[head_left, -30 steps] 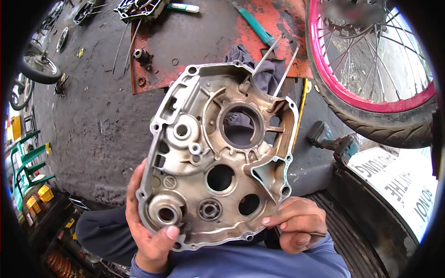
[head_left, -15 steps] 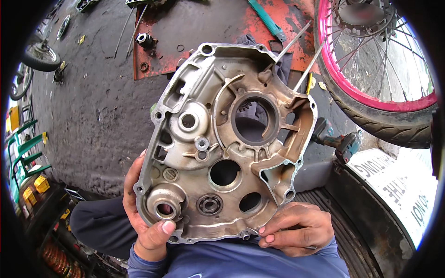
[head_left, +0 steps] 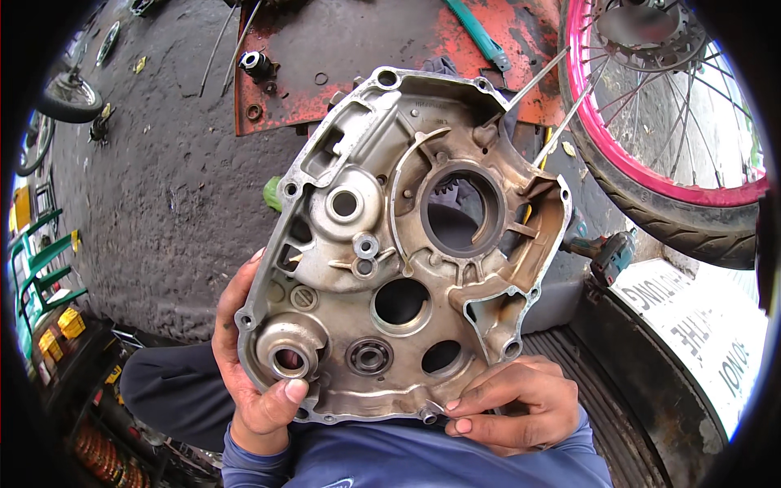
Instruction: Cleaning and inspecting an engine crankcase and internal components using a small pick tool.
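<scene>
A bare metal engine crankcase half (head_left: 409, 346), tilted and stained brown, fills the middle of the view in front of my body. Several round openings pierce it, and a small ball bearing (head_left: 368, 356) sits in its lower part. My left hand (head_left: 259, 400) grips the lower left corner, thumb on the near face and fingers behind. At the lower right edge my right hand (head_left: 525, 407) is closed in a pinch beside a small metal dowel sleeve (head_left: 428, 416). Something thin seems to be between those fingertips, too small to name. Two long metal studs (head_left: 563, 122) stick out past the upper right.
Beyond the case lies a red, worn metal sheet (head_left: 358, 37) with a teal-handled tool (head_left: 478, 34) and a dark metal part (head_left: 258, 65). A pink-rimmed wheel (head_left: 634, 175) stands at the right. Below it are a cordless power tool (head_left: 612, 256) and a black tray (head_left: 651, 358).
The upper part of the crankcase has shifted slightly right in the view, showing something green behind its left edge. Both hands stay at the same places on it, the right fingertips slightly further apart.
</scene>
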A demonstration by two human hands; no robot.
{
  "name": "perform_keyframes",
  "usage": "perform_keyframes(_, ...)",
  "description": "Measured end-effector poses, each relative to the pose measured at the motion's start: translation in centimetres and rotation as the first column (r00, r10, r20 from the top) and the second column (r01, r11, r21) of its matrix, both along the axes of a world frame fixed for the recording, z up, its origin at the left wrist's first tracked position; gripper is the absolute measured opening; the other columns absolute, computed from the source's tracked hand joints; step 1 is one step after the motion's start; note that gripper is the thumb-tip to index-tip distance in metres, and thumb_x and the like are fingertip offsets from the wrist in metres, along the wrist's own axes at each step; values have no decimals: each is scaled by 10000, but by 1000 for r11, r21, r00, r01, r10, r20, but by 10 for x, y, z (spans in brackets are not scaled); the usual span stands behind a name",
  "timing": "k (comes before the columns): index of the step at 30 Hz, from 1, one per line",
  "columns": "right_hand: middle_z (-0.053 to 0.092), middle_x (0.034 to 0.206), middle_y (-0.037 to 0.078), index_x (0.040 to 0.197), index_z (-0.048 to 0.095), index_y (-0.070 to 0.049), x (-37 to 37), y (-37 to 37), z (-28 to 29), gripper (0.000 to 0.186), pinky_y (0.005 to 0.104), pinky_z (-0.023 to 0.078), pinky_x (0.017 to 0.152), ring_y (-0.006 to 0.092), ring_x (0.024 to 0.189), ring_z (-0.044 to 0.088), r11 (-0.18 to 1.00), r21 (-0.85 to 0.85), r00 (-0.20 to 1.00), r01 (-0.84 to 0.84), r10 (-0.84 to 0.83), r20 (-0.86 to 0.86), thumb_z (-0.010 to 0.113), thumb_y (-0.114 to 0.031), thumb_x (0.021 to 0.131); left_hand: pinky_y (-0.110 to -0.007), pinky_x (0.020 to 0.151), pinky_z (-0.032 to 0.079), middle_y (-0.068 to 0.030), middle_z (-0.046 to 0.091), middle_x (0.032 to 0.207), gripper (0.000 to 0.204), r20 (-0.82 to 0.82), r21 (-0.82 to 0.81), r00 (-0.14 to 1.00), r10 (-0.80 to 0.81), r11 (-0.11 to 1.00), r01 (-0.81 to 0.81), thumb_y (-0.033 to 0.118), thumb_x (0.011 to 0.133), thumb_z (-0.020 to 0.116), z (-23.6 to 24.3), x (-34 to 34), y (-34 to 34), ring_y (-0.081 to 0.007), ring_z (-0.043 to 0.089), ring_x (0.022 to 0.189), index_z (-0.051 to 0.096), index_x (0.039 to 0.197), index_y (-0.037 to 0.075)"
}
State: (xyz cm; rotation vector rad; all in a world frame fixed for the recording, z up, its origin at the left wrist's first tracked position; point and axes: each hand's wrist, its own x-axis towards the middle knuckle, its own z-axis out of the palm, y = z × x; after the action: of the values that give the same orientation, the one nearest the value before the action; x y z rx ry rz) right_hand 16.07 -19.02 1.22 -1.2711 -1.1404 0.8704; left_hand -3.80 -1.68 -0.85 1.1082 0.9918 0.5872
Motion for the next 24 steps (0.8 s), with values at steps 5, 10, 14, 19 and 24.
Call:
perform_keyframes(5,734,962,177,955,764,16,-1,10,-1,176,314,613,629,239,753,741,998,52,999,-22,20,40,797,1,783,-443,1183,340,-228,459,1501,1017,36,-8,999,-30,1000,30,383,681,838,-2,-1,6,-324,480,1383,393,1484,-56)
perform_keyframes(10,726,998,183,948,747,28,4,12,11,154,318,609,648,268,771,744,995,-86,996,-58,52,-72,737,51,796,-437,1177,349,-230,467,1500,1009,70,1,997,-43,999,43,375,685,833,-4,-6,12,-325,490,1376,398,1485,-60)
perform_keyframes(14,715,1029,199,1064,692,47,6,17,27,261,335,608,718,299,857,739,969,-225,995,-103,103,-14,725,54,806,-429,1168,358,-232,481,1490,1000,122,10,990,-70,998,69,370,683,829,-13,-9,18,-325,497,1374,412,1478,-71)
perform_keyframes(19,723,945,134,1007,674,21,13,34,36,245,346,586,676,269,812,721,959,-255,993,-121,121,-18,807,11,802,-426,1159,368,-234,495,1484,1003,204,59,968,-147,989,137,376,703,833,-22,-9,30,-322,509,1368,403,1492,-71)
perform_keyframes(24,713,914,137,971,677,5,5,43,24,242,311,567,634,239,755,707,986,-154,998,-58,59,6,836,-1,790,-425,1154,373,-239,499,1480,989,248,68,953,-172,985,160,360,714,827,-23,-8,33,-321,508,1369,401,1489,-81)
